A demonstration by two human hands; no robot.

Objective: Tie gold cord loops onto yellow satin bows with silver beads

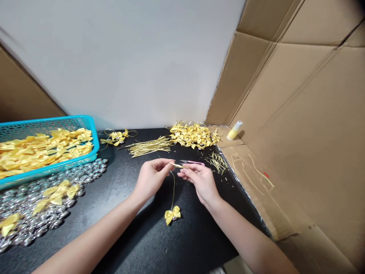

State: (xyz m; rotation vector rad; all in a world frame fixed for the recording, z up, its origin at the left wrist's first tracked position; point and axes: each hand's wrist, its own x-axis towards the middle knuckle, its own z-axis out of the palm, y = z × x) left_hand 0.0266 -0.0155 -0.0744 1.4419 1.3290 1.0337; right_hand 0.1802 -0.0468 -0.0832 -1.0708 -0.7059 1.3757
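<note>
Between my left hand (155, 175) and my right hand (201, 180) a short stretch of gold cord (177, 165) runs level, pinched at each end by thumb and fingers. From the left fingers the cord's thin tail hangs down to a yellow ribbon bow (172, 215). A small silver bead shows at the bow's lower edge. Just behind the right fingers, scissors (195, 163) with a pink handle lie on the black table (137, 236). Finer detail of the cord at the fingertips is too small to make out.
At left stands a turquoise basket (92, 125) of yellow bows, with silver beads (57, 213) spread before it. Cut gold cords (151, 146), finished bows (195, 135) and cord scraps (218, 163) lie farther back. A white-and-yellow tube (234, 130) stands by the cardboard wall (308, 125).
</note>
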